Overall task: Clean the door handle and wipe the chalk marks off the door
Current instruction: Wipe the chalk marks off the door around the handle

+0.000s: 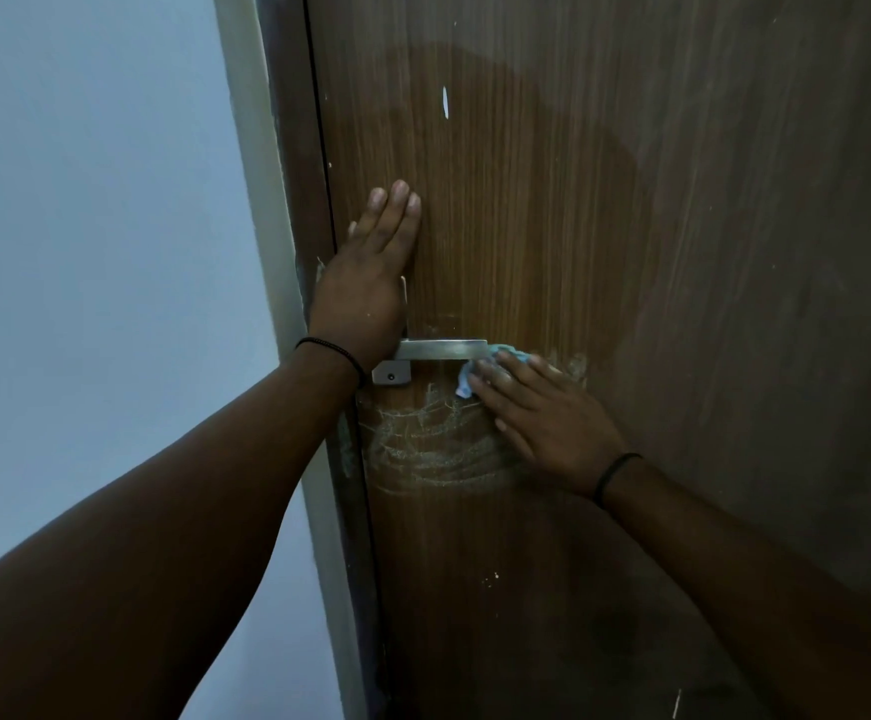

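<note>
the left hand is lying flat, fingers straight, on the door just above the door handle. the right hand, fingers also straight, is pressing a blue cloth against the wood at the handle's free end. white chalk marks are showing just below the handle, with a fainter smear past its free end.

My right hand covered most of the crumpled light-blue cloth; only its edges showed past my fingertips. The heel of my left hand hid the inner end of the flat silver metal door handle. The brown wood-grain door ran off the top, right and bottom edges. The dot on the small grey lock plate was too small to tell.
</note>
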### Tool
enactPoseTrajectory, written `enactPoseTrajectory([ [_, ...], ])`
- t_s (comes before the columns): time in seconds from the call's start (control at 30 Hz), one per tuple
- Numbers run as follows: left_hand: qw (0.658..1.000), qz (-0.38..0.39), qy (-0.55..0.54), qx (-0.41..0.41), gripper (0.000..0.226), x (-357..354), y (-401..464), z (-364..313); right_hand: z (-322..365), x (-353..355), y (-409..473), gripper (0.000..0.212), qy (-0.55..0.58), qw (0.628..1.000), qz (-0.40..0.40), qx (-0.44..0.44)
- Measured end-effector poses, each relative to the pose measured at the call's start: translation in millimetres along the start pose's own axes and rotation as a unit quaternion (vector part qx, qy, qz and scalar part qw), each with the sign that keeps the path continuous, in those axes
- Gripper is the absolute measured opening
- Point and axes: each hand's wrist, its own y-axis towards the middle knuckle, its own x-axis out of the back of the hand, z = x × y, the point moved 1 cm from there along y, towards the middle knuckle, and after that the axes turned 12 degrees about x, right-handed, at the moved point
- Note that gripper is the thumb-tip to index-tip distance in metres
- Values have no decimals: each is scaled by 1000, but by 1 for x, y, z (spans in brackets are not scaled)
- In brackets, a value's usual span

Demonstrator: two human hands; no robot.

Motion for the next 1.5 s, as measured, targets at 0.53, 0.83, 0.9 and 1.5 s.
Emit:
enactPoseTrajectory([
  [0.53, 997, 55, -35, -34, 74, 8, 1, 19, 50, 3, 47, 57, 17, 997, -44, -58],
  [0.83, 994, 75, -81, -26, 70, 12, 0, 18, 62, 4, 80, 58, 69, 981, -89, -155],
  [0.9, 993, 76, -87, -20, 70, 12, -1, 18, 76, -8, 53, 60, 69, 988, -60, -121],
  [1.5, 975, 130, -178, 20, 71, 18, -4, 21, 58, 8, 60, 14, 245, 865, -369, -236],
])
